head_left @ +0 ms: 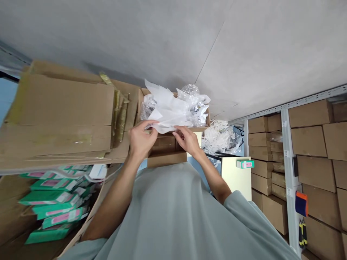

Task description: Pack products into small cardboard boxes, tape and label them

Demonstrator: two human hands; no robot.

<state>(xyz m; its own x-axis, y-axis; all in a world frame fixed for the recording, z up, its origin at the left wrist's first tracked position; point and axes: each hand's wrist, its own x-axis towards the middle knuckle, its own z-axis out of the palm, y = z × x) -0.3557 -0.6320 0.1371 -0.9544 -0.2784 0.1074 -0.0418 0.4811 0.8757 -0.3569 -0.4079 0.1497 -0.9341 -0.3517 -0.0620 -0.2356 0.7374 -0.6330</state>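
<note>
Between the hands lies a thin, smooth sheet of white paper, creased and rising at its far end into pointed, ragged corners. It rests over crinkled, glossy clear plastic in an open, rectangular box of plain brown cardboard, just beyond the fingertips. From where I stand, the left hand pinches the paper's near left edge between thumb and fingers. The right hand has its fingers curled at the near right edge, touching it; whether they grip I cannot tell. Both forearms reach forward, wrists bent inward. Left of the hands are flattened cardboard sheets; to their right, a tangled heap of white paper strips.
</note>
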